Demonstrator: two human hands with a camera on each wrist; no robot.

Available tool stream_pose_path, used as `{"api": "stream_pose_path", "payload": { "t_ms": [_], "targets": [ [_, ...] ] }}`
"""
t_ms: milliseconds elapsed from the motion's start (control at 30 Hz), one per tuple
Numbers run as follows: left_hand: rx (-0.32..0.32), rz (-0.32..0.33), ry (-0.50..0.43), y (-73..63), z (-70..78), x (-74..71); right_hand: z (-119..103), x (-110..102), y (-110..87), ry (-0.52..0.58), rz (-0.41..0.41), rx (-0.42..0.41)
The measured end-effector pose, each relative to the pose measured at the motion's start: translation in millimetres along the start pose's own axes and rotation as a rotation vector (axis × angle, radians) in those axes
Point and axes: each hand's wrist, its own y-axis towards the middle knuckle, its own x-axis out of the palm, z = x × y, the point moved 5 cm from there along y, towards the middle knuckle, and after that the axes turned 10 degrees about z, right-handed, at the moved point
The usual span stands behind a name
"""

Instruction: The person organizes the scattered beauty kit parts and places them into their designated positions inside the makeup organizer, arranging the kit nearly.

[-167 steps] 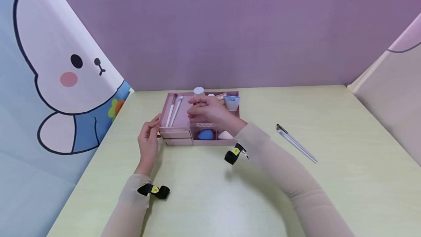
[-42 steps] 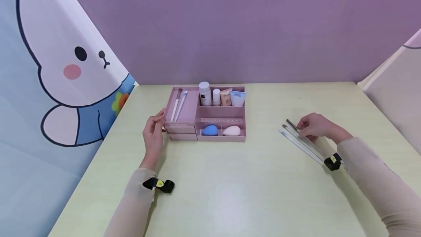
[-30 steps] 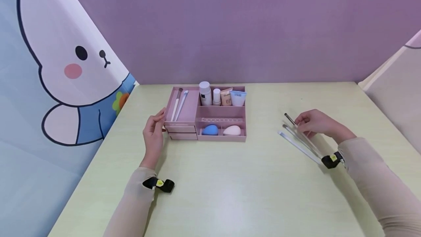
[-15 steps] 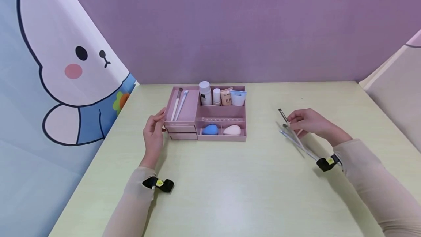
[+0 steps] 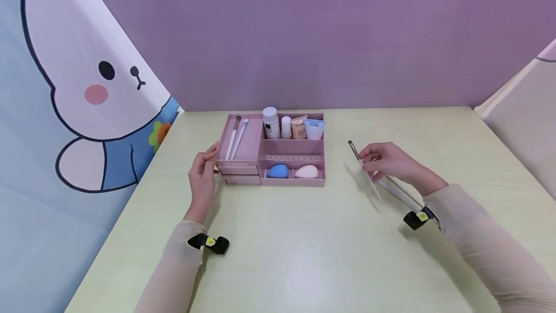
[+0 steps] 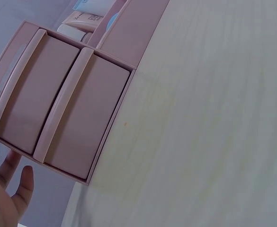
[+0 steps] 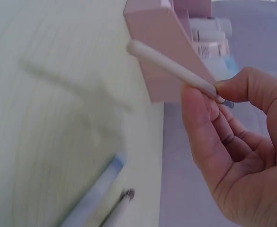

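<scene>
My right hand pinches a makeup brush between thumb and fingertips. Its dark tip points up toward the back of the table and its white handle slants down, raised over its own shadow. Two more brushes, one blue-tipped and one dark-tipped, lie on the table below, partly hidden by the right hand and wrist in the head view. My left hand rests with loose fingers against the left side of a pink organizer. Two brushes lie side by side in its top left tray.
At the organizer's back stand a white bottle, a smaller white bottle, a beige tube and a light blue tube. A blue sponge and a pale pink sponge occupy front compartments. Two drawers face forward.
My right hand left the organizer, took a brush from the group at the right, lifted it and carries it left toward the organizer. The left hand stays at the organizer's side.
</scene>
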Motion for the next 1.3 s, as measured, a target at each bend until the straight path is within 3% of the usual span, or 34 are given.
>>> {"api": "stream_pose_path", "payload": {
  "t_ms": [200, 467, 867, 1300],
  "targets": [
    [0.006, -0.009, 0.010, -6.2, 20.6, 2.2, -12, 15, 4.0, 0.021, -0.021, -0.014],
    [0.010, 0.001, -0.002, 0.1, -4.6, 0.0, -22, 33, 9.7, 0.030, -0.034, -0.035],
    [0.039, 0.019, -0.012, 0.9, -6.2, -0.3, -42, 61, 18.9, 0.094, -0.038, -0.089],
    [0.007, 0.016, -0.009, 1.9, -5.7, -0.4, -59, 93, 27.9, 0.150, -0.030, -0.106]
  ]
}}
